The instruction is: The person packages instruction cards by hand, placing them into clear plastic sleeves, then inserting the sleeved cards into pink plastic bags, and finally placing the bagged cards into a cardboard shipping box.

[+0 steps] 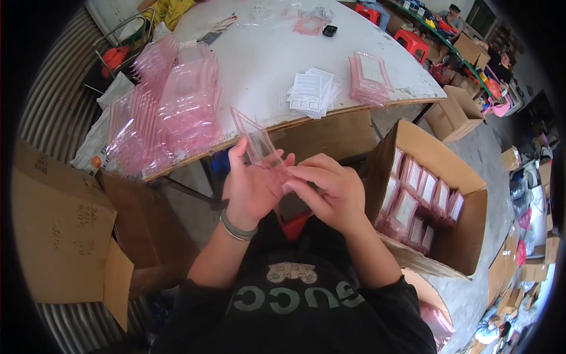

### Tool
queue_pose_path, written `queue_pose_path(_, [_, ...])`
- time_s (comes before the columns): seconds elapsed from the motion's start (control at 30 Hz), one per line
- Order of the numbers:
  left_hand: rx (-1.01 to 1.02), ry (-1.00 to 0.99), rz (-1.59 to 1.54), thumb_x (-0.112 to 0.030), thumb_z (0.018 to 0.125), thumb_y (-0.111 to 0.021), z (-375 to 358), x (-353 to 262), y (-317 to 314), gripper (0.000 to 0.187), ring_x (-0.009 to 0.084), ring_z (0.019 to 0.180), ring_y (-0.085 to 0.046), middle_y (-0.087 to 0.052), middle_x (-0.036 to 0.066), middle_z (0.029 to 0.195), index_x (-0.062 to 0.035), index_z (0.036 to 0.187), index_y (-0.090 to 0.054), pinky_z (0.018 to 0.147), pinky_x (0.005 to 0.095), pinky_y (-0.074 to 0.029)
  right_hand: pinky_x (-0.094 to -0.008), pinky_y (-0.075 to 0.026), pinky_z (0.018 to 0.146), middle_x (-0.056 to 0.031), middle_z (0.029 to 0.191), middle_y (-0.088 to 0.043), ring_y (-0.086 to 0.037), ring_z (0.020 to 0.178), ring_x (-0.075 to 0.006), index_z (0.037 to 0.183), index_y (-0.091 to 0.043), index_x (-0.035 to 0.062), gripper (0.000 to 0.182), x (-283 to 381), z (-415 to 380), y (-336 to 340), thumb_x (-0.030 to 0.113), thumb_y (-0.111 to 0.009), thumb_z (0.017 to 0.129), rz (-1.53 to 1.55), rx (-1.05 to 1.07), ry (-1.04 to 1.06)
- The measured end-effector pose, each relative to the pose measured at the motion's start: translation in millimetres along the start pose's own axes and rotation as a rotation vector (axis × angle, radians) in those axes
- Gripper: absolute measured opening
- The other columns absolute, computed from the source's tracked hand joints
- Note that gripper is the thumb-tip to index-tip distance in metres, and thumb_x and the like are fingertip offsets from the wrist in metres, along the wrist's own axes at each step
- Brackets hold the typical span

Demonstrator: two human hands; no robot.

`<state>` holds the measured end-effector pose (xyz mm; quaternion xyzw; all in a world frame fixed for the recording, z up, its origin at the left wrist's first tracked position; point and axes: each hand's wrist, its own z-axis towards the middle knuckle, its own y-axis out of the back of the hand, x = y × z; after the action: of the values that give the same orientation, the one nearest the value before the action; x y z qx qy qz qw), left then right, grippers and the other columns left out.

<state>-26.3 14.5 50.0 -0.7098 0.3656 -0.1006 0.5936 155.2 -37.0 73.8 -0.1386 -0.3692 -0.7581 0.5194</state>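
A clear plastic pouch with pink edges (257, 141) is up in front of my chest, tilted, its far end above the table edge. My left hand (254, 187) supports it from the left, palm up, with the thumb raised and the fingers behind the plastic. At the pouch's near end, my right hand (331, 187) pinches between thumb and forefinger. Beyond my hands lies a loose pile of printed white cards (312, 91). A short stack of pink pouches with white inserts (369, 78) is right of the cards. Large overlapping stacks of pink pouches (187, 97) cover the table's left side.
The white table (253, 71) has a bare wooden front edge. An open carton (466, 236) at my right holds several bundles of filled pouches. Another carton (65, 224) stands at my left. Red stools (413, 44) and a seated person (454, 20) are farther back.
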Motion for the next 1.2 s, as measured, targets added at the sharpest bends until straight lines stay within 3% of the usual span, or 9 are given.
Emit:
queue_pose_path(0.1, [0.019,-0.016,0.004,-0.071,0.084,-0.052,-1,1,1,0.084,0.0342,0.112,-0.057,-0.061,0.020,0.115,0.0070,0.117,-0.057,0.099,0.0480,-0.048,-0.0360,-0.049,0.068,-0.0102,0.089,-0.066,-0.062,0.077,-0.0270,0.105,-0.068,0.0022,0.032,4,4,2,0.007,-0.078,0.076,0.045,0.029,-0.017])
queue_pose_path(0.2, [0.019,-0.037,0.049,-0.072,0.084,-0.050,-2,3,-3,0.087,0.0338,0.114,-0.057,-0.061,0.021,0.117,0.0080,0.117,-0.058,0.100,0.0472,-0.047,-0.0291,-0.049,0.053,-0.0050,0.088,-0.068,-0.066,0.069,-0.0206,0.101,-0.072,0.0081,0.027,9,11,3,0.013,-0.079,0.075,-0.074,-0.010,0.043])
queue_pose_path(0.4, [-0.011,-0.067,0.090,-0.071,0.083,-0.051,-3,7,-6,0.081,0.0338,0.111,-0.060,-0.060,0.022,0.121,0.0014,0.118,-0.058,0.095,0.0463,-0.049,-0.0291,-0.049,0.052,-0.0041,0.091,-0.069,-0.067,0.073,-0.0204,0.097,-0.072,0.0103,0.022,7,15,2,0.017,-0.078,0.076,-0.157,-0.004,0.177])
queue_pose_path(0.57, [0.109,-0.008,0.036,-0.073,0.084,-0.048,-4,5,-1,0.089,0.0354,0.114,-0.058,-0.056,0.024,0.129,0.0028,0.130,-0.050,0.098,0.0474,-0.047,-0.0287,-0.050,0.053,-0.0029,0.092,-0.069,-0.067,0.073,-0.0198,0.096,-0.073,0.0121,0.020,7,16,5,0.019,-0.078,0.078,-0.012,0.039,0.096])
queue_pose_path(0.7, [0.139,-0.061,0.072,-0.071,0.085,-0.046,-6,9,-3,0.087,0.0370,0.116,-0.057,-0.055,0.025,0.131,0.0025,0.130,-0.051,0.101,0.0474,-0.046,-0.0281,-0.049,0.054,-0.0023,0.093,-0.068,-0.067,0.072,-0.0195,0.096,-0.073,0.0116,0.021,19,18,10,0.019,-0.079,0.077,-0.024,0.051,0.064])
queue_pose_path(0.8, [0.117,-0.090,0.095,-0.071,0.086,-0.045,-6,10,-8,0.085,0.0374,0.117,-0.057,-0.054,0.025,0.132,0.0018,0.130,-0.052,0.101,0.0466,-0.046,-0.0388,-0.049,0.072,-0.0093,0.095,-0.066,-0.063,0.085,-0.0300,0.099,-0.069,0.0052,0.023,13,14,10,0.011,-0.077,0.078,0.049,0.071,0.106])
queue_pose_path(1.0, [0.103,-0.135,0.096,-0.069,0.086,-0.047,-7,14,-8,0.083,0.0374,0.117,-0.057,-0.054,0.026,0.132,0.0015,0.130,-0.052,0.102,0.0464,-0.046,-0.0399,-0.049,0.072,-0.0092,0.097,-0.066,-0.063,0.086,-0.0299,0.101,-0.068,0.0047,0.025,10,12,8,0.009,-0.076,0.078,0.072,0.103,0.066])
queue_pose_path(1.1, [0.141,-0.111,0.059,-0.068,0.086,-0.048,-5,14,-3,0.083,0.0368,0.118,-0.056,-0.054,0.026,0.132,0.0016,0.131,-0.050,0.102,0.0468,-0.046,-0.0294,-0.048,0.052,-0.0015,0.090,-0.067,-0.066,0.071,-0.0206,0.097,-0.071,0.0120,0.022,12,18,4,0.012,-0.075,0.076,-0.065,-0.017,0.162])
queue_pose_path(1.2, [0.079,-0.142,0.056,-0.066,0.086,-0.050,-3,20,-7,0.082,0.0358,0.118,-0.056,-0.054,0.025,0.132,0.0004,0.133,-0.047,0.102,0.0470,-0.046,-0.0300,-0.045,0.049,-0.0005,0.085,-0.065,-0.063,0.069,-0.0190,0.095,-0.069,0.0125,0.024,37,26,11,0.010,-0.074,0.071,-0.382,0.085,0.172])
